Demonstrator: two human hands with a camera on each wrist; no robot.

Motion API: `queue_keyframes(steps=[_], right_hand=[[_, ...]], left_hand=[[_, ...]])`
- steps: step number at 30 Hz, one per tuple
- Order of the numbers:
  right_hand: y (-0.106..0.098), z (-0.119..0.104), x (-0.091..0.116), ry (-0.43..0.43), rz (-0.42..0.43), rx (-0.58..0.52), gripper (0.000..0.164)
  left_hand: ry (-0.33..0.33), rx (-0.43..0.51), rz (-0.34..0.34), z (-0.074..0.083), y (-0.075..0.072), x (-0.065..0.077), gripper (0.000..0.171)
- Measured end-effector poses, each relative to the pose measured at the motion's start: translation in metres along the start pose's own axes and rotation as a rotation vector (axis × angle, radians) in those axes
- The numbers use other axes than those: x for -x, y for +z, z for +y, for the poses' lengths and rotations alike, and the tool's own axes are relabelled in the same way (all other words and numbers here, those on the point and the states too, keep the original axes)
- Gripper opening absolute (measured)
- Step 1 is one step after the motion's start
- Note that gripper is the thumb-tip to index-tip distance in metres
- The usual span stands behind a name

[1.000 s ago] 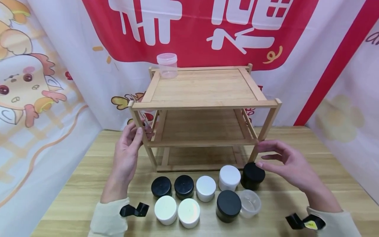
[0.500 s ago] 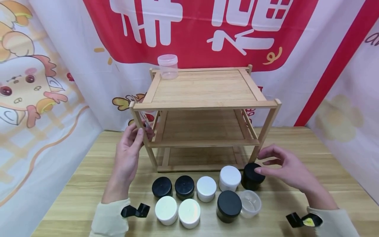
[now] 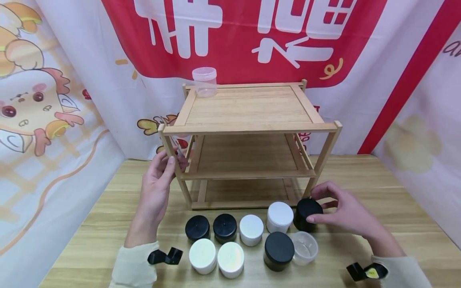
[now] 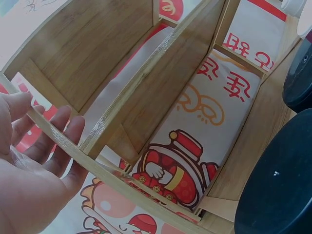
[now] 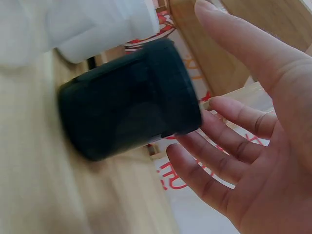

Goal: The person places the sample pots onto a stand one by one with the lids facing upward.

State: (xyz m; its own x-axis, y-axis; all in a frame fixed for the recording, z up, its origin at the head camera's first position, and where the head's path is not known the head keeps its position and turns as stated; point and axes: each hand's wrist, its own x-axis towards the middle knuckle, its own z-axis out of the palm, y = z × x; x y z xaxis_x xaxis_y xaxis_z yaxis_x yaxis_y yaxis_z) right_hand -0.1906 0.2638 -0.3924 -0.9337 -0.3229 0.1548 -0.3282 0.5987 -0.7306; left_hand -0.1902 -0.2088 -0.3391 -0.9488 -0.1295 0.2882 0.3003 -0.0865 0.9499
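A three-tier wooden rack (image 3: 248, 129) stands at the back of the table. My left hand (image 3: 157, 181) grips its front left post, thumb in front and fingers behind, as the left wrist view also shows. At the rack's front right foot, my right hand (image 3: 343, 208) spreads round a black lidded jar (image 3: 307, 216) that stands on the table. In the right wrist view the fingertips are right at the rim of the black jar (image 5: 129, 100), while the thumb (image 5: 234, 34) stands apart from it. Left of that jar is a white jar (image 3: 279, 216).
Black jars (image 3: 197, 228) and white jars (image 3: 202, 256) stand in front of the rack, with a larger black jar (image 3: 279, 250) and a clear cup (image 3: 304, 247) at right. A clear lidded jar (image 3: 205, 82) sits on the top shelf's back left corner. Printed cloth (image 3: 86, 40) hangs behind.
My right hand has come down and to the left from beside the rack's right post to the black jar. My left hand keeps its grip on the left post.
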Motion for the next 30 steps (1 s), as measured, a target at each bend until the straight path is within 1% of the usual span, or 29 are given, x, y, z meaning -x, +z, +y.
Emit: queue_keyframes(steps=[5, 8, 15, 19, 22, 25, 30], right_hand=[[0.009, 0.008, 0.005, -0.006, -0.020, 0.013, 0.070], [0.012, 0.011, 0.007, 0.001, -0.031, -0.008, 0.073], [0.017, 0.018, 0.011, 0.039, -0.057, -0.083, 0.075], [0.023, 0.027, 0.012, 0.091, -0.079, -0.098, 0.074], [0.028, 0.033, 0.013, 0.135, -0.083, -0.120, 0.071], [0.030, 0.038, 0.013, 0.161, -0.076, -0.150, 0.068], [0.032, 0.041, 0.012, 0.175, -0.070, -0.172, 0.067]], left_hand=[[-0.002, 0.002, 0.006, 0.000, 0.000, 0.000, 0.035], [-0.004, -0.001, 0.010, 0.001, 0.001, 0.001, 0.038], [-0.011, -0.008, 0.006, 0.001, 0.001, 0.002, 0.044], [-0.008, 0.001, 0.007, 0.001, 0.002, 0.002, 0.047], [-0.006, 0.003, 0.007, 0.000, 0.002, 0.001, 0.045], [-0.002, 0.005, 0.007, 0.000, 0.002, 0.001, 0.040], [0.012, 0.009, 0.002, -0.002, 0.002, 0.000, 0.042]])
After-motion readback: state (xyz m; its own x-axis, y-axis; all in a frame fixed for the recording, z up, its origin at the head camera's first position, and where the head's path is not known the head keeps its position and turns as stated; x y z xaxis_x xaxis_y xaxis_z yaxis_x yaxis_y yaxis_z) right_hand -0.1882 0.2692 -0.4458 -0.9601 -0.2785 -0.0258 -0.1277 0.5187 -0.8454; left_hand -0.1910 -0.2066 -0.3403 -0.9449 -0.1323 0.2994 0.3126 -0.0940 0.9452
